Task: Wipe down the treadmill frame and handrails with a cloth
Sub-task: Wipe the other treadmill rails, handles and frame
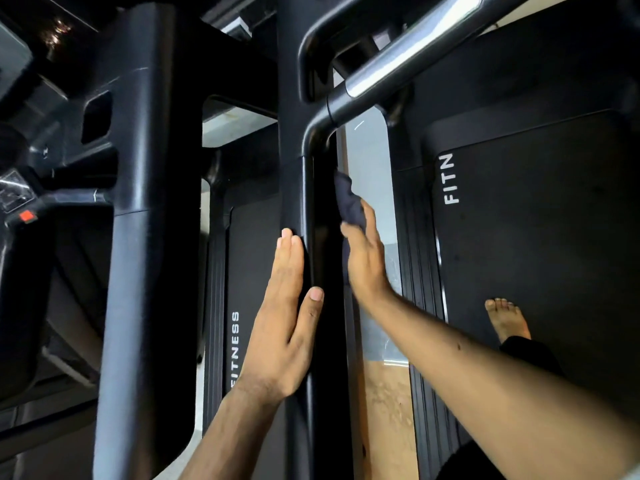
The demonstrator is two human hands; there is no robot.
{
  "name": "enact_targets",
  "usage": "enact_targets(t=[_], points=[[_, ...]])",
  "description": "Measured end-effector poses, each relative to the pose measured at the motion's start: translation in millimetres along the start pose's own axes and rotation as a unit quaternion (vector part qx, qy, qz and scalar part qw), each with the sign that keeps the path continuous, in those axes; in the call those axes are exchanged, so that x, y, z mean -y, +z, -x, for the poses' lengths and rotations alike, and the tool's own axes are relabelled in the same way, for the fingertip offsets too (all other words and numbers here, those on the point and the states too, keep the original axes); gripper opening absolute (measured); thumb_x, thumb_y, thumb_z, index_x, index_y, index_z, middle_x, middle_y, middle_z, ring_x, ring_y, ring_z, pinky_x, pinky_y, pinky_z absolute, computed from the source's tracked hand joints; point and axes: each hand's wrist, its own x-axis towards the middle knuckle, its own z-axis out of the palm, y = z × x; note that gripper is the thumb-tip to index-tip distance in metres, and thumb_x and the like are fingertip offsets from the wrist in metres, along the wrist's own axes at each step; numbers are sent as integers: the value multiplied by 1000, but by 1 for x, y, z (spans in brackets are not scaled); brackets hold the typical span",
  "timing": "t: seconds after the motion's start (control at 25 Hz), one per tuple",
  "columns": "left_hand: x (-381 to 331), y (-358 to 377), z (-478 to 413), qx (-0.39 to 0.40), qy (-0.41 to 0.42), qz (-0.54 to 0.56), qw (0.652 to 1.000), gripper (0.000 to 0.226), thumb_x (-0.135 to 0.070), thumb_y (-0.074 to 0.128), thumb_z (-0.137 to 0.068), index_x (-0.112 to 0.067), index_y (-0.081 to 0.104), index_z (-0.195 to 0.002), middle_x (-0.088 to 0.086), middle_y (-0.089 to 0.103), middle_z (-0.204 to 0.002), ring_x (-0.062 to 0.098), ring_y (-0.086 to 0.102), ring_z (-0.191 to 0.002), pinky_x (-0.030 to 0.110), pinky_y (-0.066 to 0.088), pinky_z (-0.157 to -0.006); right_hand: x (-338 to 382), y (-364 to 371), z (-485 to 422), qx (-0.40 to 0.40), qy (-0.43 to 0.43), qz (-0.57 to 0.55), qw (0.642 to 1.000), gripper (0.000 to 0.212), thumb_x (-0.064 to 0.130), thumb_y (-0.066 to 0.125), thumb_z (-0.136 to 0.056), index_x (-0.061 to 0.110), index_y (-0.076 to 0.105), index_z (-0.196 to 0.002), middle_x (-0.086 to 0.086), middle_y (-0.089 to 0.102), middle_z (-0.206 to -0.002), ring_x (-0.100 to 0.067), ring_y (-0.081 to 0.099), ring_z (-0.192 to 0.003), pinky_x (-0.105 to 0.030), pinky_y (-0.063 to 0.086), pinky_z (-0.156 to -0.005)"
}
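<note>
In the head view, the left hand (287,306) lies open, fingers straight and together, its palm flat against the left face of the black upright post (294,188) that stands between the 2 hands. The right hand (365,261) pinches a dark cloth (348,199) between thumb and fingers against the post's right side, just beyond the left fingertips. The silver handrail (398,60) runs above both hands, and a bare foot (507,320) stands on the belt (536,220) to the right of the right hand.
</note>
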Motion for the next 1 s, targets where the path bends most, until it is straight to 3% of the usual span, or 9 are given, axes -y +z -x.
enact_targets(t=[0.12, 0.16, 0.28, 0.36, 0.44, 0.64, 0.76, 0.92, 1.0], points=[[-3, -2, -12, -3, -7, 5, 1000, 61, -33, 35, -103, -15, 9, -155, -10, 2, -163, 10, 2, -150, 22, 6, -120, -15, 0, 21, 48, -14, -36, 998, 60, 24, 52, -86, 13, 45, -145, -9, 58, -142, -23, 54, -131, -51, 36, -115], [-3, -3, -16, -2, -6, 0, 1000, 60, -30, 37, -104, -15, 10, -155, -11, 2, -163, 10, 2, -150, 23, 6, -120, -10, 0, 10, 28, -15, -34, 999, 61, 23, 52, -85, 10, 46, -144, -12, 58, -140, -24, 55, -129, -54, 36, -114], [-3, -4, -27, -4, -14, -16, 1000, 61, -22, 40, -102, -16, 11, -155, -10, 2, -163, 9, 2, -150, 23, 6, -120, 27, 9, -39, 4, -39, 3, 999, 66, 35, 55, -85, 19, 43, -148, -3, 56, -145, -16, 52, -133, -47, 37, -115], [-6, -5, -34, -8, -15, -12, 1000, 61, -21, 41, -101, -15, 11, -155, -9, 3, -163, 8, 2, -150, 22, 6, -120, 12, 7, -26, 20, -33, 8, 999, 66, 39, 55, -86, 25, 42, -149, 2, 55, -146, -15, 50, -135, -47, 37, -116], [-8, -6, -41, -13, -18, -9, 1000, 62, -19, 42, -101, -15, 12, -155, -9, 3, -163, 7, 2, -150, 22, 6, -120, 0, 4, -5, 54, -46, -9, 997, 67, 38, 56, -84, 23, 43, -148, 0, 57, -144, -17, 53, -133, -50, 38, -114], [-9, -8, -53, -11, -28, -14, 999, 63, -17, 43, -99, -16, 13, -155, -9, 5, -163, 6, 3, -150, 22, 6, -120, 29, 17, -69, 1, -62, 4, 998, 67, 39, 55, -85, 23, 43, -149, 1, 56, -146, -16, 52, -133, -44, 39, -114], [-12, -11, -65, -15, -29, -9, 999, 63, -18, 43, -99, -17, 13, -155, -8, 5, -163, 5, 2, -149, 22, 6, -120, 6, 9, -39, 51, -61, -9, 997, 68, 36, 57, -82, 18, 44, -147, -4, 58, -142, -21, 54, -131, -52, 38, -114], [-14, -16, -88, -17, -25, -10, 999, 62, -18, 42, -100, -18, 12, -155, -8, 5, -163, 4, 2, -149, 21, 6, -120, 50, 23, -100, 19, -56, -53, 997, 62, 29, 56, -84, 14, 48, -144, -1, 61, -138, -14, 56, -127, -37, 41, -112], [-17, -17, -96, -18, -27, -1, 999, 63, -17, 41, -100, -18, 11, -155, -8, 5, -163, 3, 2, -149, 22, 6, -120, 29, 18, -80, 22, -25, -32, 999, 66, 32, 55, -83, 17, 46, -147, 0, 59, -142, -15, 54, -130, -43, 39, -114]])
